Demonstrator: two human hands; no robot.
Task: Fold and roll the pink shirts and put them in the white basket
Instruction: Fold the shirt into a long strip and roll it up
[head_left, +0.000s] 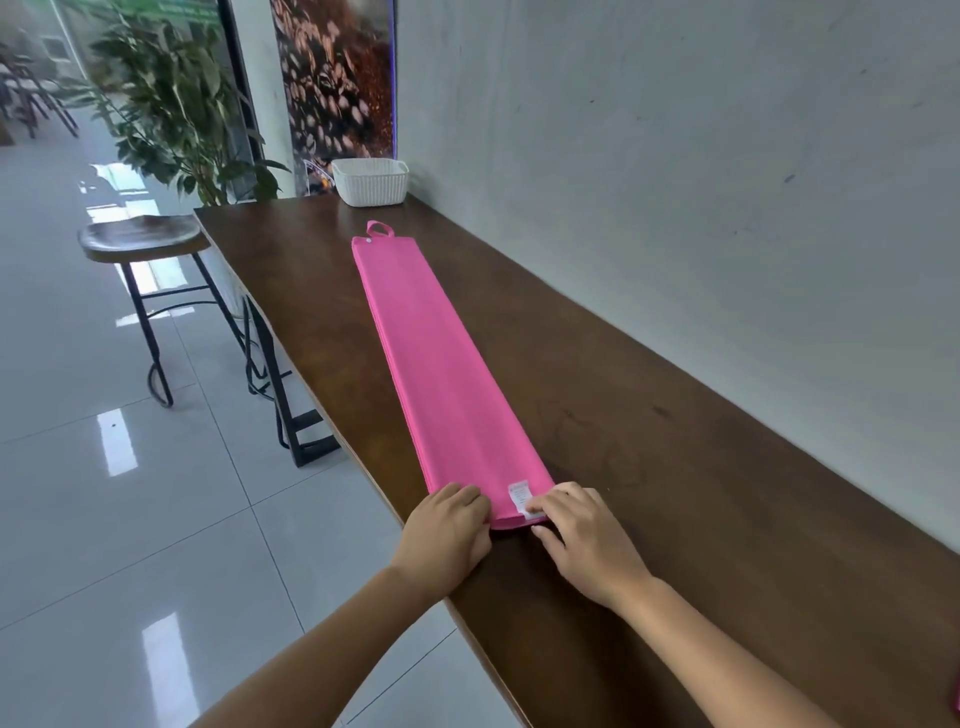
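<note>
Both hands, left hand (451, 525) and right hand (582, 535), pinch the near end of the folded pink shirt (441, 374), which stretches toward eleven o'clock, to the white basket (370, 182).

The folded shirt (441, 374) lies lengthwise on the table (675, 467), the basket (370, 183) beyond its far end.

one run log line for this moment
stage: roll start | shirt: folded strip | left hand, right hand: pinch near end | basket: far end

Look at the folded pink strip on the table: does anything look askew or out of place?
Little stands out. The folded pink shirt lies flat and neat on the brown wooden table; only a small loop pokes past its far end.
</note>
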